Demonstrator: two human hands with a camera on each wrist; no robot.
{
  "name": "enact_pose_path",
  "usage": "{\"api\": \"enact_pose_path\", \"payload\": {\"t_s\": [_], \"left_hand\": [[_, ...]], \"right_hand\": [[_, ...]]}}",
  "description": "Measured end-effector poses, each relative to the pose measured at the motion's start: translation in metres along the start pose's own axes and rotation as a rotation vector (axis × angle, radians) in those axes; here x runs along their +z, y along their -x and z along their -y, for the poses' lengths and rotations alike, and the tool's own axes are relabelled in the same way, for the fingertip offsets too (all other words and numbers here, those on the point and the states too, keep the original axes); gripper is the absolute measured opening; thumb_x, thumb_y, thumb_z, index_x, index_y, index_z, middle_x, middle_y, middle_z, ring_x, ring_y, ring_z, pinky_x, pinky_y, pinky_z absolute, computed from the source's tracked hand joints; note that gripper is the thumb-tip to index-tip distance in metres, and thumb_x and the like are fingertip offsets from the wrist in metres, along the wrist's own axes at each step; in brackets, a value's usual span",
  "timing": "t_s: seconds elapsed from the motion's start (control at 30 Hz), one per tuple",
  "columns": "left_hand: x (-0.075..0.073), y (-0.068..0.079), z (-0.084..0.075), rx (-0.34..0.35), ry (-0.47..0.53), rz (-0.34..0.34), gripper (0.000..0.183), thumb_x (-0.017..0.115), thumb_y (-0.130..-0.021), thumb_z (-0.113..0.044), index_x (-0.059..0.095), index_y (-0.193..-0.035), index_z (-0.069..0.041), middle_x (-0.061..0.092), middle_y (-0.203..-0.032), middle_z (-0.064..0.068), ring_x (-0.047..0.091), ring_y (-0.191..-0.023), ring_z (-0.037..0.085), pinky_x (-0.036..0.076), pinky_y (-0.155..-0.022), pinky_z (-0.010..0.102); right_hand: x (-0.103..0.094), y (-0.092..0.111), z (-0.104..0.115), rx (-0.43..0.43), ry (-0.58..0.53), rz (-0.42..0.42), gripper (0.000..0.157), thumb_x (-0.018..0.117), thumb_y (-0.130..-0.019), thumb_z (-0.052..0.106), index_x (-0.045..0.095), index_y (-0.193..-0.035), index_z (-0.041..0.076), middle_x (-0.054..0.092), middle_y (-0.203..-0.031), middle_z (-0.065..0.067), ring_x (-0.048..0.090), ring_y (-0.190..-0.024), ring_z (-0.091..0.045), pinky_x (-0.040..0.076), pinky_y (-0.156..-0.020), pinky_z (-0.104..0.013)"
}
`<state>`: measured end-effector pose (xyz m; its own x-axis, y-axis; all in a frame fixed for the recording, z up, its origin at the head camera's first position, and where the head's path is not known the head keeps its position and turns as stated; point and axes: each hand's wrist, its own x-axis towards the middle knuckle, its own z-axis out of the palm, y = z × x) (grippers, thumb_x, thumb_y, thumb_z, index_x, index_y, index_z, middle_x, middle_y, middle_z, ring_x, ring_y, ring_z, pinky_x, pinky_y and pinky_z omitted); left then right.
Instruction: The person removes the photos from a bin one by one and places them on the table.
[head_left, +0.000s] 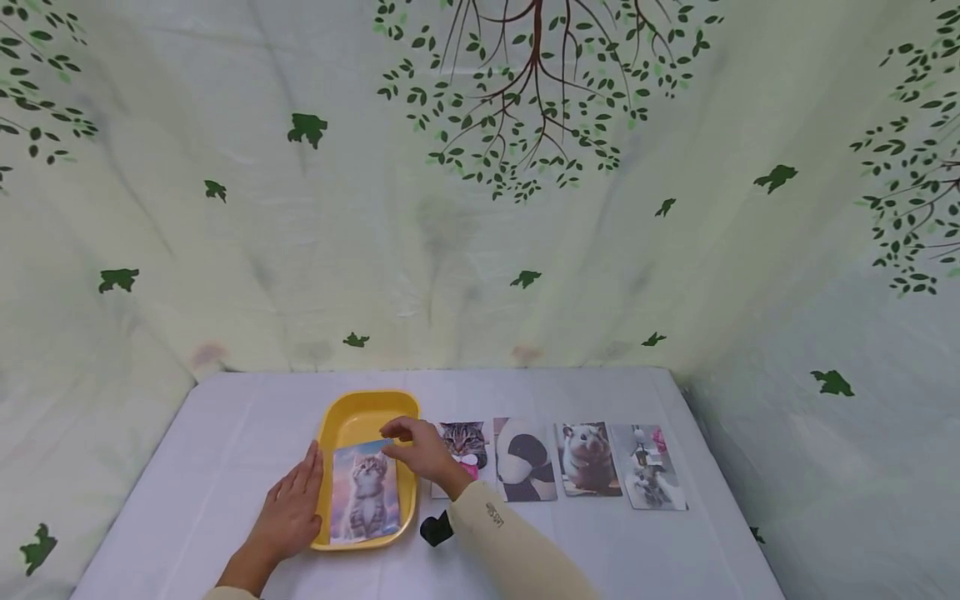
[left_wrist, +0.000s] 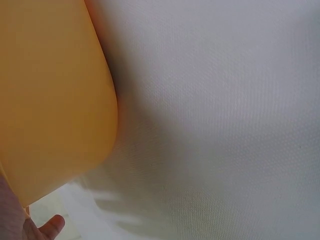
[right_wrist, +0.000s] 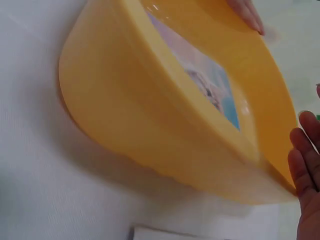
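A yellow plastic tray (head_left: 360,410) with raised walls stands on the left part of the table. Inside it lies a picture card of a sitting kitten (head_left: 366,498), its face up. My left hand (head_left: 291,510) rests against the tray's left rim, fingers straight. Over the tray's right side is my right hand (head_left: 426,452), its loosely bent fingers near the card's upper right corner. The right wrist view shows these fingers (right_wrist: 302,160) by the tray's rim, apart from the kitten card (right_wrist: 212,87). In the left wrist view the tray's outer wall (left_wrist: 55,100) fills the left side.
Right of the tray lie several cards in a row: a cat card (head_left: 463,442) partly behind my right hand, a black-and-white card (head_left: 525,458), a hamster card (head_left: 588,458) and a greyish card (head_left: 651,479). A small black object (head_left: 436,529) is beside my right sleeve.
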<state>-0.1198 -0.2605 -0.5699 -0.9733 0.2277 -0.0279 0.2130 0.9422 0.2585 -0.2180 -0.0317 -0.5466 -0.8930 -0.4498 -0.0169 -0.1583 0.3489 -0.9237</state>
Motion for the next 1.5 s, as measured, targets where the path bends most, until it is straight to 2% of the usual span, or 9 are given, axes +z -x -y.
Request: {"api": "enact_pose_path", "payload": {"t_s": [0.1, 0.27, 0.47, 0.53, 0.77, 0.93, 1.2, 1.3, 1.5], "left_hand": [[-0.001, 0.001, -0.002, -0.005, 0.004, 0.004, 0.085, 0.058, -0.079, -0.009, 0.013, -0.147, 0.013, 0.002, -0.16, 0.02, 0.026, -0.135, 0.049, 0.025, -0.103, 0.067], [-0.002, 0.0, -0.002, -0.008, 0.002, 0.007, 0.085, 0.059, -0.079, -0.009, 0.014, -0.147, 0.013, 0.002, -0.16, 0.02, 0.026, -0.135, 0.049, 0.025, -0.104, 0.067], [0.0, 0.0, -0.001, -0.002, -0.006, -0.005, 0.088, 0.06, -0.078, -0.01, 0.012, -0.148, 0.011, 0.003, -0.16, 0.019, 0.028, -0.134, 0.048, 0.026, -0.102, 0.067], [0.0, 0.001, -0.001, 0.001, -0.009, -0.01, 0.088, 0.06, -0.078, -0.01, 0.012, -0.148, 0.011, 0.003, -0.16, 0.019, 0.029, -0.134, 0.049, 0.027, -0.102, 0.067], [-0.002, 0.001, -0.005, -0.004, 0.005, -0.006, 0.085, 0.06, -0.078, -0.01, 0.016, -0.147, 0.013, 0.003, -0.16, 0.019, 0.029, -0.134, 0.049, 0.026, -0.103, 0.067], [-0.003, 0.001, -0.006, -0.011, -0.004, -0.004, 0.085, 0.06, -0.078, -0.009, 0.015, -0.147, 0.012, 0.006, -0.159, 0.02, 0.029, -0.134, 0.048, 0.026, -0.103, 0.067], [-0.003, 0.0, -0.004, -0.037, -0.007, 0.035, 0.084, 0.059, -0.08, -0.011, 0.014, -0.147, 0.012, 0.004, -0.159, 0.021, 0.027, -0.135, 0.048, 0.024, -0.105, 0.067], [-0.003, 0.0, -0.003, -0.035, -0.012, 0.023, 0.085, 0.059, -0.08, -0.011, 0.014, -0.147, 0.012, 0.004, -0.159, 0.021, 0.028, -0.135, 0.048, 0.025, -0.104, 0.066], [-0.001, 0.001, -0.003, -0.018, -0.018, -0.007, 0.085, 0.058, -0.079, -0.009, 0.012, -0.148, 0.01, 0.003, -0.16, 0.019, 0.029, -0.134, 0.047, 0.027, -0.103, 0.066]], "right_hand": [[0.01, -0.005, 0.001, -0.001, -0.012, 0.026, 0.028, 0.067, -0.089, 0.011, 0.065, -0.116, 0.002, 0.069, -0.112, -0.003, 0.06, -0.112, -0.027, 0.048, -0.097, -0.03], [0.022, -0.012, 0.007, 0.033, 0.032, 0.053, 0.032, 0.069, -0.087, 0.009, 0.064, -0.117, 0.0, 0.067, -0.114, -0.008, 0.06, -0.112, -0.025, 0.048, -0.095, -0.027], [0.032, -0.019, 0.014, 0.15, 0.031, 0.03, 0.028, 0.072, -0.083, 0.007, 0.067, -0.11, 0.001, 0.064, -0.09, -0.003, 0.059, -0.079, -0.012, 0.052, -0.07, -0.023], [0.035, -0.022, 0.015, 0.193, 0.039, 0.009, 0.027, 0.072, -0.083, 0.007, 0.068, -0.109, 0.002, 0.062, -0.087, 0.0, 0.058, -0.076, -0.011, 0.052, -0.068, -0.024], [0.05, -0.026, 0.012, 0.273, 0.216, -0.11, 0.033, 0.074, -0.083, 0.015, 0.069, -0.115, 0.01, 0.066, -0.112, -0.003, 0.06, -0.1, -0.02, 0.05, -0.084, -0.031], [0.058, -0.024, 0.009, 0.278, 0.396, -0.137, 0.038, 0.075, -0.079, 0.021, 0.069, -0.116, 0.012, 0.067, -0.11, 0.0, 0.059, -0.103, -0.022, 0.045, -0.091, -0.036], [0.066, -0.025, -0.001, 0.207, 0.48, -0.163, 0.037, 0.071, -0.079, 0.019, 0.069, -0.116, 0.013, 0.064, -0.106, 0.003, 0.057, -0.104, -0.016, 0.041, -0.092, -0.034], [0.067, -0.026, -0.001, 0.186, 0.38, -0.205, 0.034, 0.071, -0.08, 0.013, 0.069, -0.114, 0.014, 0.062, -0.1, 0.004, 0.057, -0.095, -0.013, 0.044, -0.088, -0.029], [0.064, -0.023, 0.001, 0.171, 0.003, -0.256, 0.023, 0.071, -0.079, 0.0, 0.072, -0.098, 0.013, 0.065, -0.093, 0.004, 0.057, -0.082, -0.009, 0.052, -0.074, -0.027]]}}
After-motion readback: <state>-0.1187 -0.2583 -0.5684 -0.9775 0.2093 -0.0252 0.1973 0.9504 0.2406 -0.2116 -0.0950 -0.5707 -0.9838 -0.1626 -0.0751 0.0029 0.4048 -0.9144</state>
